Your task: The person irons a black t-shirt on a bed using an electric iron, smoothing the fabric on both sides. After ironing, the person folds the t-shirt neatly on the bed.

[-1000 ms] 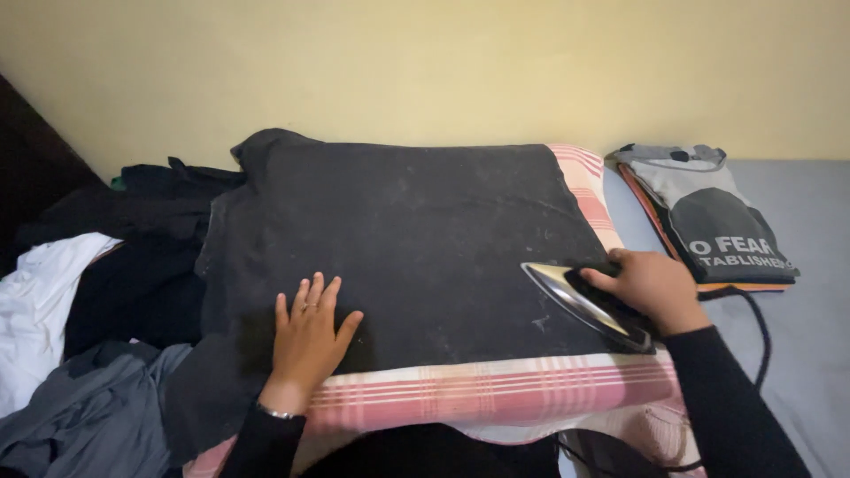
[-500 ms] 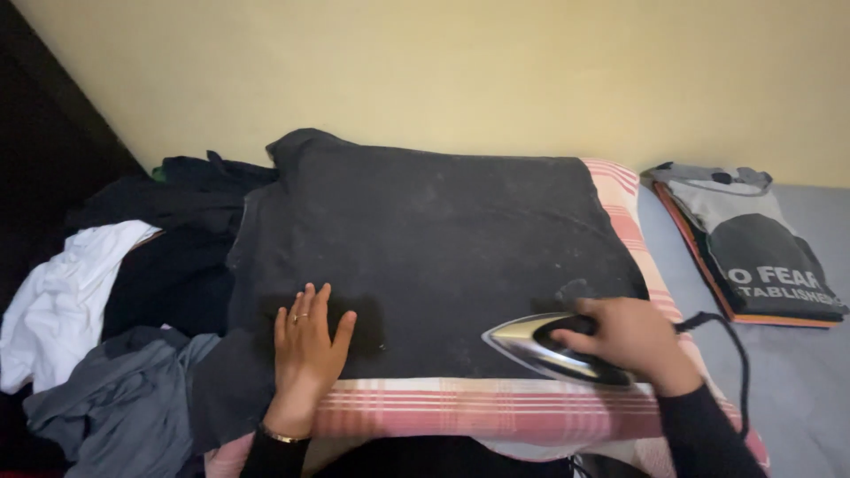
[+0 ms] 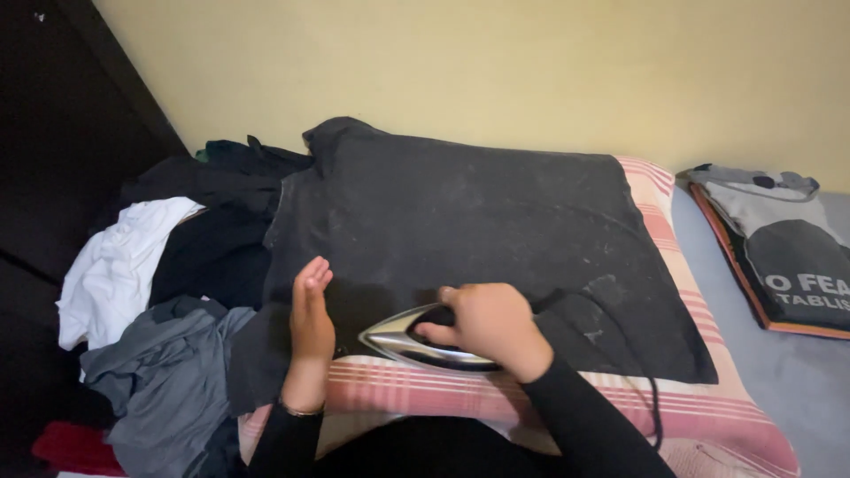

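Observation:
A dark charcoal garment [image 3: 478,221] lies spread flat over a pink striped cushion [image 3: 691,407]. My right hand [image 3: 491,326] grips the black handle of a silver clothes iron [image 3: 407,341], whose tip points left along the garment's near edge. My left hand [image 3: 310,323] stands on its edge, fingers together, on the garment just left of the iron's tip. The iron's black cord [image 3: 653,412] trails over the cushion's front.
A heap of clothes sits to the left: a white piece [image 3: 119,265], a grey piece [image 3: 164,381], black ones [image 3: 208,221]. A folded grey printed shirt [image 3: 779,248] lies on the grey surface at right. The yellow wall is close behind; dark furniture stands at far left.
My right hand has slid the iron leftward along the garment's near edge, close to my left hand. My left hand has turned from flat with spread fingers onto its edge.

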